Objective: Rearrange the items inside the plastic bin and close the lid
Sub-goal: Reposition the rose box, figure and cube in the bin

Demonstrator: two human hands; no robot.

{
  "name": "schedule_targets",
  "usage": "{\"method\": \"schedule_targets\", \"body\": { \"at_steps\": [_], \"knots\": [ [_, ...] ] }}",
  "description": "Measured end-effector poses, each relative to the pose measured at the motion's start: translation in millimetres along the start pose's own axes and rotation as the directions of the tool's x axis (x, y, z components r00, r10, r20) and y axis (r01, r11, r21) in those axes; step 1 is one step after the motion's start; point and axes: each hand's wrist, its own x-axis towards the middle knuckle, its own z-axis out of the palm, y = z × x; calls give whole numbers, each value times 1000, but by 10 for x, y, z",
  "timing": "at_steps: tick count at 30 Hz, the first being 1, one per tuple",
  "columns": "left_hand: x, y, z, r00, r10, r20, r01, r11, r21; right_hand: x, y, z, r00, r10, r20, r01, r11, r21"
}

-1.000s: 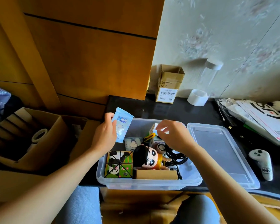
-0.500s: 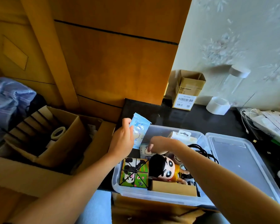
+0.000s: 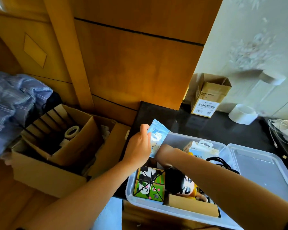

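The clear plastic bin [image 3: 140, 204] sits on the dark table with its lid [image 3: 263, 173] lying flat to its right. My left hand [image 3: 138, 149] holds a light blue packet [image 3: 156, 138] upright above the bin's far left corner. My right hand [image 3: 166, 155] reaches down into the bin's far left part, its fingers hidden behind the wrist and the packet. Inside lie a panda picture cube [image 3: 150, 183], a black-haired doll [image 3: 181, 183], a brown cardboard box [image 3: 191, 205], black cable [image 3: 221, 163] and white packaged items [image 3: 201, 147].
An open cardboard box [image 3: 45, 163] with a tape roll [image 3: 71, 131] stands on the floor to the left, blue cloth [image 3: 12, 100] beside it. A small labelled carton [image 3: 206, 97], white tape roll [image 3: 243, 113] and white cables [image 3: 279, 128] sit at the table's back.
The view has swung left and down. My right hand has gone from above the bin's middle down into its far left part. My left hand still holds the packet up.
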Motion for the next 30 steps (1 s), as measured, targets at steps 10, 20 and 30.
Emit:
{"method": "schedule_targets", "body": {
  "at_steps": [10, 20, 30],
  "knots": [
    [4, -31, 3, 999, -37, -17, 36, 998, -41, -424, 183, 52, 958, 117, -263, -64, 977, 203],
    [-5, -42, 0, 998, -47, -53, 45, 998, -34, -925, 339, 168, 607, 500, -618, 44, 755, 654],
    [-28, 50, -87, 996, -48, -71, 46, 998, -33, -1246, 119, 221, 605, 763, -226, 509, -153, 847]
  ]
}}
